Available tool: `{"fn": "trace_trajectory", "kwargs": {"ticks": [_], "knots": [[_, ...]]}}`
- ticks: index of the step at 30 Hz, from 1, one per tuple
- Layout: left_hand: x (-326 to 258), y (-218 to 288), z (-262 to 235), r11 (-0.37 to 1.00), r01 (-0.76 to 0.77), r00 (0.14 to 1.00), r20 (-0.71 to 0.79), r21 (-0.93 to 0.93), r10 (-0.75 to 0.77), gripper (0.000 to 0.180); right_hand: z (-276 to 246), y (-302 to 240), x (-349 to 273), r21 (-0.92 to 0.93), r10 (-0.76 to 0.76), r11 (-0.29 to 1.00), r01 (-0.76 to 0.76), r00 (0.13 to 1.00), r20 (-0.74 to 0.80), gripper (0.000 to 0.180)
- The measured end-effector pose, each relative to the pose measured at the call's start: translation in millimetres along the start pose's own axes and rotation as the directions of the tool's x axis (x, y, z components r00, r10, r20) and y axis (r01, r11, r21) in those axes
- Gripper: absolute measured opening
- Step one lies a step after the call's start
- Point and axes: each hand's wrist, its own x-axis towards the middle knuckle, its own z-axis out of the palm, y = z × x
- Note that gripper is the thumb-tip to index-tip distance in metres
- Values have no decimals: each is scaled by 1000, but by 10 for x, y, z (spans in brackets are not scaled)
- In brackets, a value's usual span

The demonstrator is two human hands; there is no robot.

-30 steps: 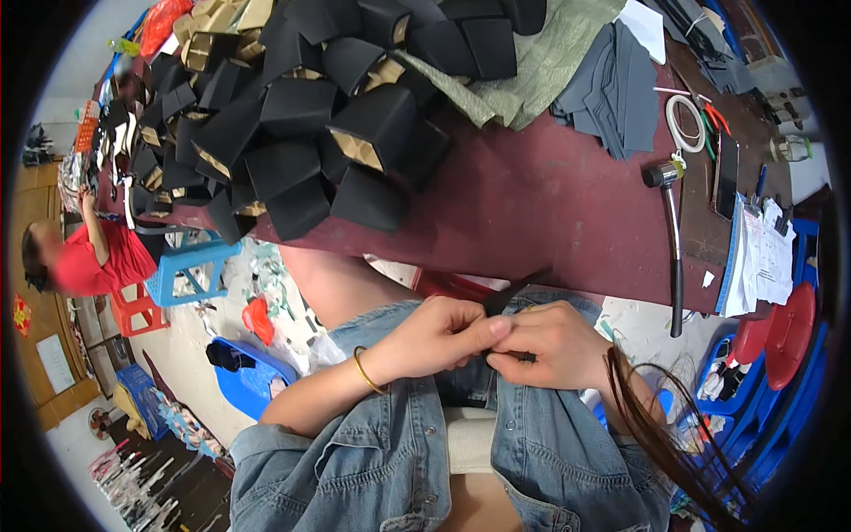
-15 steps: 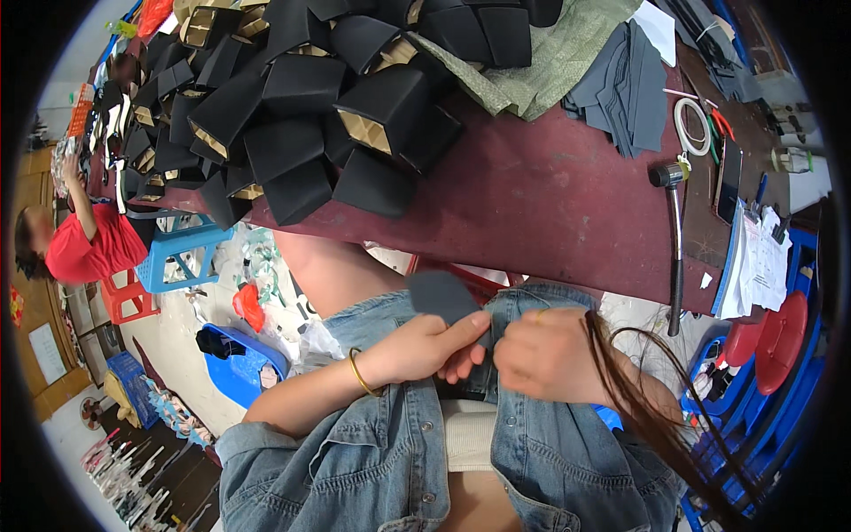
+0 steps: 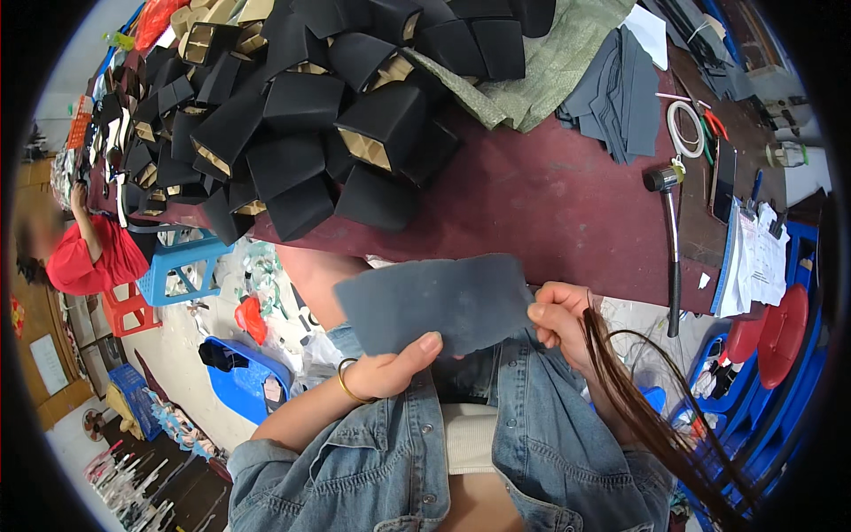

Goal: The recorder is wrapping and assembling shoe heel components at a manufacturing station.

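A flat, dark grey sheet (image 3: 434, 301) with slightly wavy edges is spread out over my lap, just short of the table's near edge. My left hand (image 3: 396, 368) grips its lower edge, thumb on top and fingers underneath, mostly hidden. At the sheet's right end, my right hand (image 3: 565, 321) pinches the edge between thumb and curled fingers. Similar grey pieces (image 3: 612, 97) lie in a loose, overlapping stack at the table's far right.
Black-covered blocks with tan open ends (image 3: 292, 111) are heaped on the dark red table (image 3: 532, 204). A hammer (image 3: 674, 248) lies at right, near a white coil (image 3: 684, 129) and papers (image 3: 762, 257). A person in red (image 3: 97, 253) is at far left, beside a blue stool (image 3: 186, 264).
The grey sheet, earlier mostly hidden by my hands and seen only as a small part, is now opened out flat. My right hand has moved right and up with its edge.
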Motion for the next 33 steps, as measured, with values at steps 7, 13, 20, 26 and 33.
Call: {"fn": "trace_trajectory", "kwargs": {"ticks": [7, 13, 20, 26, 33], "knots": [[25, 14, 33, 962, -36, 999, 7, 272, 36, 25, 371, -284, 115, -643, -644, 437, 629, 718, 264, 32], [0, -98, -53, 999, 14, 1000, 5, -46, -14, 35, 140, -191, 536, -108, -310, 948, 299, 945, -104, 25], [-115, -197, -131, 962, 201, 976, -42, -182, -212, 39, 501, -313, 195, -668, -675, 359, 652, 676, 297, 18], [-80, -9, -86, 978, 187, 981, -65, 89, -182, 27, 494, -185, 208, -768, -655, 94, 634, 620, 431, 13], [-58, 62, -42, 945, 15, 999, -39, 327, -3, 15, 520, -201, 197, -758, -628, 192, 624, 672, 394, 14]]}}
